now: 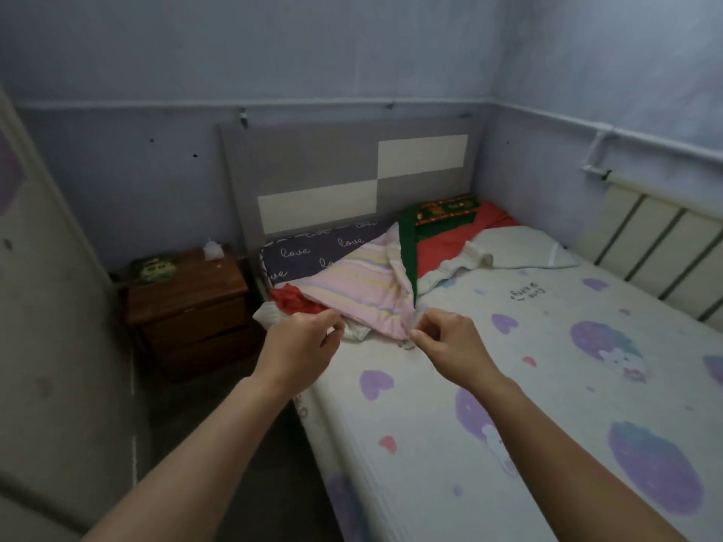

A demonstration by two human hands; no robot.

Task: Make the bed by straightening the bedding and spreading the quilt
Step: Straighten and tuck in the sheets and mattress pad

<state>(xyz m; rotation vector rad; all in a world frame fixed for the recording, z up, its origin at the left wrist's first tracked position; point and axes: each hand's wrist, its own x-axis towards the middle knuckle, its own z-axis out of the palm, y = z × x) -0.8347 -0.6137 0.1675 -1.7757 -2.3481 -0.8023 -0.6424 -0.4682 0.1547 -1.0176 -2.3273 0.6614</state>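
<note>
Your right hand [442,340] pinches the quilt's [364,287] near corner by the bed's [508,432] left edge. Your left hand [301,340] curls beside it; whether it grips, I cannot tell. Beyond, the quilt lies bunched against the pillow [297,256] at the headboard [332,162].

Pale blue-lilac walls [352,52] fill the upper frame in dim, even light, with a white pipe [645,144] crossing the upper right above a slatted white radiator [657,236]. At centre stands a grey headboard [313,162] with cream rectangles. A brown wooden nightstand [187,303] sits left of it on a dark floor [234,424].
</note>
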